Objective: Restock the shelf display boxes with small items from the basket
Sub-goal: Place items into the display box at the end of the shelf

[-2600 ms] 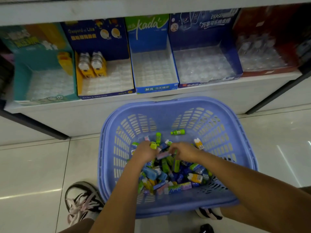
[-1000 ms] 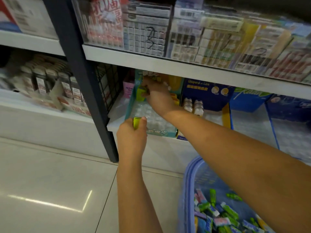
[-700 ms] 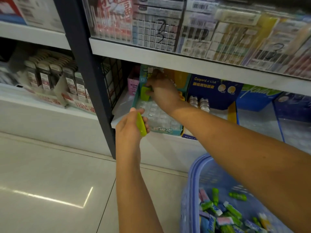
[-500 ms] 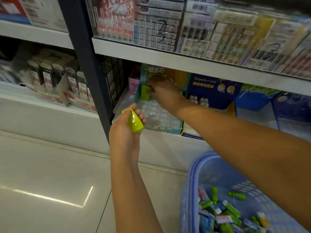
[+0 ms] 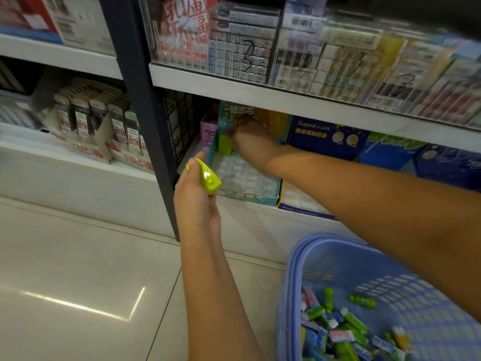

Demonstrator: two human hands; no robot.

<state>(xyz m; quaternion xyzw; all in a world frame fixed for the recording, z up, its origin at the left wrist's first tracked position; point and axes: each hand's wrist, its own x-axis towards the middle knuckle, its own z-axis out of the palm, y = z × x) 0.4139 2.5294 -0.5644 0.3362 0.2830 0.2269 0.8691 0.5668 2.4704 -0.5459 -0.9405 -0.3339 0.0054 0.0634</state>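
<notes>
Left hand (image 5: 197, 201) has turned its lime item (image 5: 208, 177) beside the black post (image 5: 145, 121).

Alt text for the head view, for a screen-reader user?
A person's right hand reaches into a teal display box on a low shelf, at a green item standing at its back. The left hand holds a lime-green item in front of the box, and a blue basket of small items sits on the floor.
</notes>
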